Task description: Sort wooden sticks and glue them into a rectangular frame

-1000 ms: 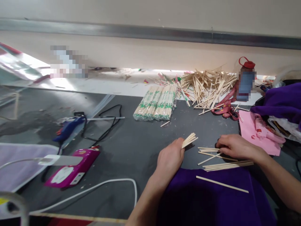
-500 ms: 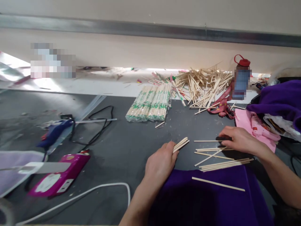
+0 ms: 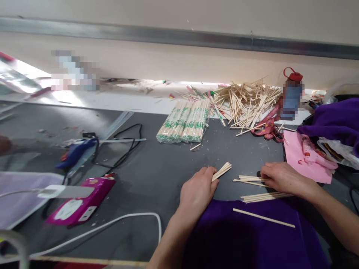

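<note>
My left hand (image 3: 198, 192) is closed round a small bundle of thin wooden sticks (image 3: 222, 171) whose ends poke out up and to the right. My right hand (image 3: 277, 177) lies curled, palm down, on several loose sticks (image 3: 248, 180) on the dark grey table (image 3: 157, 175); its fingertips pinch them together. More sticks (image 3: 263, 196) lie side by side just below that hand. A single stick (image 3: 263, 218) rests on the purple cloth (image 3: 246, 239) in my lap.
Wrapped stick packs (image 3: 185, 121) and a loose heap of sticks (image 3: 246, 102) lie at the back. A red-capped bottle (image 3: 291, 95), pink paper (image 3: 305, 155) and purple fabric (image 3: 333, 119) sit right. A blue glue gun (image 3: 75, 155), pink power strip (image 3: 81, 203), cables lie left.
My right hand has drawn back toward me and gathered the scattered sticks into a tighter bunch. My left hand holds its bundle almost unmoved.
</note>
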`<state>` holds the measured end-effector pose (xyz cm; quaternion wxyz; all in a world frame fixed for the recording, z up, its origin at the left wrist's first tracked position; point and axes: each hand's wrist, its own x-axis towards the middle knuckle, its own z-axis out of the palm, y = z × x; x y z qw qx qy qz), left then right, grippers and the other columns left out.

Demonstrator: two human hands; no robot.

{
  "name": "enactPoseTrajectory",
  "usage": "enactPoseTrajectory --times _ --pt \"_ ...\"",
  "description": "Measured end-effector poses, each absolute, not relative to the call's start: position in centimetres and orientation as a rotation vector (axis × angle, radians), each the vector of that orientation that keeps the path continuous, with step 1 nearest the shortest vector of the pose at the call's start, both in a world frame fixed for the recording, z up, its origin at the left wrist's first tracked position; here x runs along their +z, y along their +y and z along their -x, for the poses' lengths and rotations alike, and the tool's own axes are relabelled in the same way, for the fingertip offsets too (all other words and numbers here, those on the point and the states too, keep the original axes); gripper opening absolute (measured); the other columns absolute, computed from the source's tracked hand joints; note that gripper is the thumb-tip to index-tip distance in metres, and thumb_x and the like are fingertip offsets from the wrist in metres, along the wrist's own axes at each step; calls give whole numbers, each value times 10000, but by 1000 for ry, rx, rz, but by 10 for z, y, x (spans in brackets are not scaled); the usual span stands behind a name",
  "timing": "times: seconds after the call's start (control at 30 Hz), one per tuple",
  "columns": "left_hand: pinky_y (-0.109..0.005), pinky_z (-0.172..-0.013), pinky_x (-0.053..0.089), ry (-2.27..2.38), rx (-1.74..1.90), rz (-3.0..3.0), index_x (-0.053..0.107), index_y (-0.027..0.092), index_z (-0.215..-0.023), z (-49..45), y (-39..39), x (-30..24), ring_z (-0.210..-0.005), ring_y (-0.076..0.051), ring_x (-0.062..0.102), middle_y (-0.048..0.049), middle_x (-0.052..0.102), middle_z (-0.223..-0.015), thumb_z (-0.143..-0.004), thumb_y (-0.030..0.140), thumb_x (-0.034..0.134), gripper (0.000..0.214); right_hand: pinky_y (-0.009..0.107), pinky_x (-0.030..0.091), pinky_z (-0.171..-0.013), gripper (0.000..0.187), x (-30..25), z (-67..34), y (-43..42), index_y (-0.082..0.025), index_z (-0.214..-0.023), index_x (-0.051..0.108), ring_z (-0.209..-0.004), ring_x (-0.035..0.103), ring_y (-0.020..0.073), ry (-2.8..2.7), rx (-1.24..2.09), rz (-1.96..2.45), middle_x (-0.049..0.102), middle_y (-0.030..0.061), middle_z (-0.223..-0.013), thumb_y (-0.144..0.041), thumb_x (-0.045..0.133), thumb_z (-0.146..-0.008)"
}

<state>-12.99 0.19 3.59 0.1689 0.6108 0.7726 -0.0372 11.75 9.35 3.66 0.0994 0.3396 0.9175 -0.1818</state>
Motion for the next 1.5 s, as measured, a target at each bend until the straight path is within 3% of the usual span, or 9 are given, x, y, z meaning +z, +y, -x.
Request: enactPoseTrajectory --times 0.1,0.23,0.33,0.47,0.8,0.97,1.13,1.3,1.5 --pt "-307 -771 429 2180 -93 -1733 575 208 -1106 131 1 36 -981 -216 601 -63 631 -1088 -885 254 485 243 259 313 -625 138 42 -120 94 -197 -927 612 -767 572 153 2708 -602 -1006 634 23 -894 -268 526 -847" --pt "-308 -774 431 2183 -73 -1728 578 208 -1106 131 2 36 -984 -219 600 -60 630 -1102 -874 285 506 255 266 336 -672 299 44 -114 90 -189 -1021 596 -854 574 188 2753 -531 -1010 620 51 -975 -360 624 -778" --pt "-308 -771 429 2185 -59 -1733 582 214 -1102 131 1 35 -989 -222 598 -55 632 -1094 -874 299 503 256 270 323 -657 165 39 -109 87 -188 -964 605 -833 578 175 2760 -472 -953 621 54 -963 -268 517 -850" --pt "-305 -758 426 2165 -31 -1740 587 223 -1081 132 0 35 -976 -215 599 -47 630 -1077 -870 299 502 240 267 314 -630 179 40 -116 88 -197 -949 615 -790 591 159 2686 -569 -939 646 32 -911 -170 472 -844" --pt "-285 -785 427 2071 32 -1726 575 246 -1107 140 -4 34 -973 -192 600 -29 617 -1091 -791 258 567 316 288 384 -662 147 67 -107 35 -185 -893 621 -810 630 204 2642 -733 -615 675 38 -901 -301 602 -805" --pt "-291 -762 428 2107 88 -1692 595 234 -1062 141 -8 33 -962 -207 601 -43 618 -1056 -780 301 567 290 302 390 -667 117 61 -111 31 -190 -906 612 -816 645 211 2628 -696 -670 686 45 -907 -245 529 -845" --pt "-298 -797 432 2076 310 -1601 620 217 -1047 155 -10 32 -948 -205 620 -49 673 -1024 -869 380 415 316 290 356 -615 60 67 -127 36 -210 -818 608 -755 650 198 2573 -675 -771 688 20 -822 -267 593 -803" --pt "-284 -740 419 2172 134 -1618 650 231 -1051 162 -9 39 -936 -210 623 -44 685 -1022 -853 342 431 315 289 340 -620 150 68 -124 41 -231 -924 612 -792 643 196 2671 -647 -866 682 11 -906 -348 538 -868" --pt "-269 -664 388 2225 4 -1613 669 242 -971 155 -7 41 -855 -189 622 -32 681 -964 -857 311 439 266 274 307 -589 197 62 -96 62 -205 -910 612 -756 630 175 2771 -521 -833 673 24 -860 -337 465 -915"
